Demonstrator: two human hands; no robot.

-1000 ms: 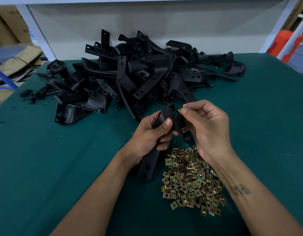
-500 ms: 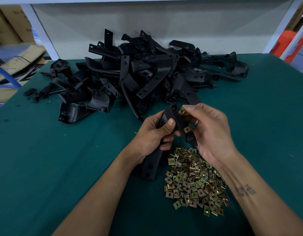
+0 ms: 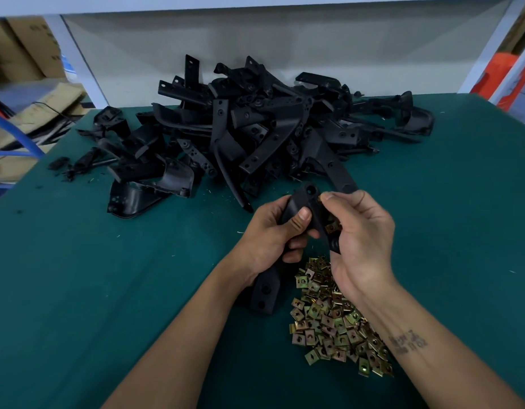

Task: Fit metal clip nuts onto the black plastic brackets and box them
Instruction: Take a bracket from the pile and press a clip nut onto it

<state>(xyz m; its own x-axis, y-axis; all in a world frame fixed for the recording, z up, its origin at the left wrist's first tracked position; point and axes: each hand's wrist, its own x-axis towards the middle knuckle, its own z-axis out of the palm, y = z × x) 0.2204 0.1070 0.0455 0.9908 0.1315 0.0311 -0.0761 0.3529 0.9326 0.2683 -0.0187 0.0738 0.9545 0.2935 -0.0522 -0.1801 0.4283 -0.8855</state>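
Note:
A long black plastic bracket (image 3: 265, 293) is gripped around its middle by my left hand (image 3: 270, 237), thumb on its face, its lower end reaching down to the green mat. My right hand (image 3: 358, 231) pinches a brass-coloured clip nut (image 3: 319, 198) against the bracket's upper end, beside a round hole. A second clip nut (image 3: 333, 228) shows on the bracket's edge, under my right palm. Loose clip nuts (image 3: 335, 317) lie heaped on the mat just below my right wrist.
A big pile of black brackets (image 3: 255, 134) covers the back of the green table (image 3: 108, 290). Small black scraps (image 3: 66, 165) lie at the left edge. Cardboard boxes (image 3: 22, 54) stand off the table to the left, a white frame post (image 3: 75, 60) behind.
My right fingertips have pushed the clip nut further onto the bracket's top end. Both hands and the bracket stay in nearly the same place.

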